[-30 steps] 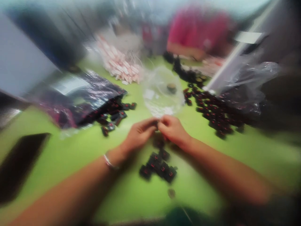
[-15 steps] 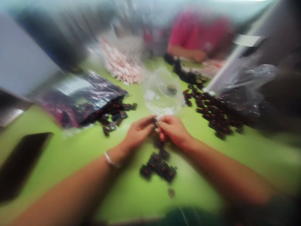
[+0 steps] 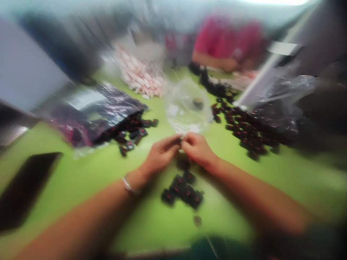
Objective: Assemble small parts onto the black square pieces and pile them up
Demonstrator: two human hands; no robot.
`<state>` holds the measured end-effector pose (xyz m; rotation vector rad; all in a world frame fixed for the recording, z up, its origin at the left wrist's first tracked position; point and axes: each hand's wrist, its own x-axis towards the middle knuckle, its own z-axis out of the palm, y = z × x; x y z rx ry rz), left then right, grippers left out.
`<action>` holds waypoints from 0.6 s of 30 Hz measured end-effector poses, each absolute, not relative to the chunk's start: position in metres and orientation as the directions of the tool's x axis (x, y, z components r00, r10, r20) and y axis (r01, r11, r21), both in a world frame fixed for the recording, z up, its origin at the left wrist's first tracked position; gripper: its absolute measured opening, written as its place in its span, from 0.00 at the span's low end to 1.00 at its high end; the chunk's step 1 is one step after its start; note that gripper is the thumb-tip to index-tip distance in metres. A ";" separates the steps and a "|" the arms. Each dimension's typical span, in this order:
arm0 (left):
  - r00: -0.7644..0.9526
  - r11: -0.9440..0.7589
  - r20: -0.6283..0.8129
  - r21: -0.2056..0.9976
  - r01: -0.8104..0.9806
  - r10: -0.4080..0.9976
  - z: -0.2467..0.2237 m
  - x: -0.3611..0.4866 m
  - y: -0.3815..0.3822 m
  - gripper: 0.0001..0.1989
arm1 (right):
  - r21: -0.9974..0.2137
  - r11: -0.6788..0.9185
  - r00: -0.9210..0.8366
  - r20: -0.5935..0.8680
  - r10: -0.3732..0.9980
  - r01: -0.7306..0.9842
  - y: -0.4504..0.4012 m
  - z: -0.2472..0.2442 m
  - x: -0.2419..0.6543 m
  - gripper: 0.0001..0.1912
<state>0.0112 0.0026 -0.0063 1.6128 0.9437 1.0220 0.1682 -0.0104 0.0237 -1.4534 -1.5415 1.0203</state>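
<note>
My left hand [image 3: 162, 153] and my right hand [image 3: 199, 149] meet over the green table, fingertips pinched together. Between them is a small part, mostly hidden by the fingers and too blurred to name. Just below the hands lies a small pile of black pieces with red marks [image 3: 187, 191]. A small round brownish disc [image 3: 197, 220] rests nearer to me. Directly beyond my fingertips stands a clear round plastic container or bag [image 3: 187, 108] with small white bits and a dark round object inside.
At left, a shiny plastic bag [image 3: 108, 104] spills similar black pieces [image 3: 135, 133]; a dark flat object [image 3: 29, 184] lies nearer. More black pieces [image 3: 249, 133] spread at right beside a clear bag [image 3: 287, 97]. Pinkish-white parts [image 3: 141, 77] are heaped behind. Across sits a person in pink [image 3: 227, 39].
My right fingers have curled in closer against the left fingertips, and the small part between them is more covered. The piles on the table look the same.
</note>
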 end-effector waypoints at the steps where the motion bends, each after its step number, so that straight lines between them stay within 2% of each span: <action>1: 0.355 -0.168 0.136 0.984 0.062 0.925 -0.007 0.010 0.004 0.20 | -0.946 -0.031 -0.083 -0.061 0.995 0.322 -0.012 0.026 0.169 0.07; 3: 0.383 -0.077 0.079 0.997 -0.018 0.921 -0.009 0.009 0.006 0.22 | -0.972 -0.129 -0.134 -0.157 0.979 0.197 -0.015 0.031 0.170 0.08; 7: 0.403 -0.042 0.064 0.997 -0.062 0.913 -0.011 0.008 0.009 0.22 | -0.980 -0.171 -0.147 -0.185 0.972 0.101 -0.015 0.033 0.172 0.09; 12: 0.387 -0.151 0.115 0.987 0.063 0.915 -0.007 0.010 0.006 0.20 | -0.958 -0.130 -0.130 -0.168 0.977 0.255 -0.011 0.028 0.172 0.06; 15: 0.377 -0.235 0.174 0.964 0.121 0.910 -0.006 0.011 0.003 0.20 | -0.928 -0.034 -0.068 -0.064 0.996 0.371 -0.010 0.025 0.171 0.07; 18: 0.346 -0.169 0.129 0.982 0.087 0.929 -0.005 0.010 0.003 0.21 | -0.935 -0.009 -0.044 -0.026 0.999 0.355 -0.012 0.027 0.170 0.07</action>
